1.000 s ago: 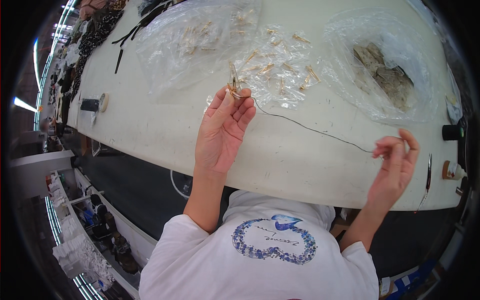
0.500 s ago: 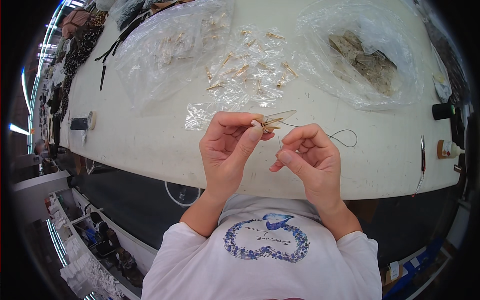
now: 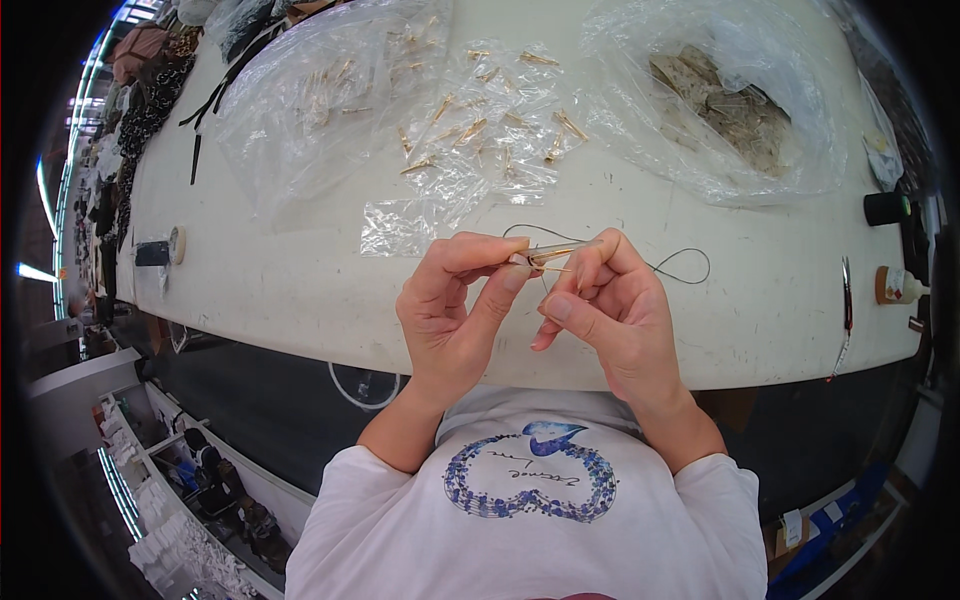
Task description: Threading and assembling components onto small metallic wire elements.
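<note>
Gold clip [image 3: 552, 251] pinched narrow betw thumb + index tips of L hand [image 3: 447, 305], over front part of tabletop [image 3: 300, 295]; far end pts to R hand [image 3: 625, 325], contact unclear. R fingers curled, thumb close in, can't tell grip. Dk thread [image 3: 709, 266] loops out past R hand.
</note>
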Tool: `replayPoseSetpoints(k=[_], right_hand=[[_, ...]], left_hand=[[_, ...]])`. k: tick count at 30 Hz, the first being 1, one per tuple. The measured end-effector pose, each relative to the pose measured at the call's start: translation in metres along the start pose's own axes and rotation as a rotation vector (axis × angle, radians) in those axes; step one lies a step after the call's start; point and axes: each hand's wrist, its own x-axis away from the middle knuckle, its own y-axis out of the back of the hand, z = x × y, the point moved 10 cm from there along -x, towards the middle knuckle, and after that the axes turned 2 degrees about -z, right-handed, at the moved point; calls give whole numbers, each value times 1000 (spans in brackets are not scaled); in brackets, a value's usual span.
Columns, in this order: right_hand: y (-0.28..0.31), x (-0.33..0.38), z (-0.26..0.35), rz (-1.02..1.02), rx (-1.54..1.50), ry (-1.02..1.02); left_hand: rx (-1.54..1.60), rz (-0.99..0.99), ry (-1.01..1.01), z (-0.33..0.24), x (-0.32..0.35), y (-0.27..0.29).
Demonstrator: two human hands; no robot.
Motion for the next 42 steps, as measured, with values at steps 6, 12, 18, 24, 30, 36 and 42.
replayPoseSetpoints(k=[6, 12, 18, 24, 30, 36, 42], right_hand=[[1, -1, -3, 3, 6, -9], [3, -2, -3, -1, -9, 3], [5, -2, -6, -2, -17, -7], [10, -3, -13, -13, -139, -65], [8, -1, -28, -22, -304, -182], [7, 0, -19, -76, -162, -84], [7, 0, -18, -64, -125, -36]], left_hand=[[53, -51, 39, 4, 2, 0], [34, -38, 41, 6, 1, -2], [-70, -45, -41, 3, 1, 0], [-223, -1, -210, -8, 1, -2], [-167, -25, -160, -1, 3, -1], [-24, -60, 39, 15, 7, 0], [27, -45, 109, 22, 7, -1]])
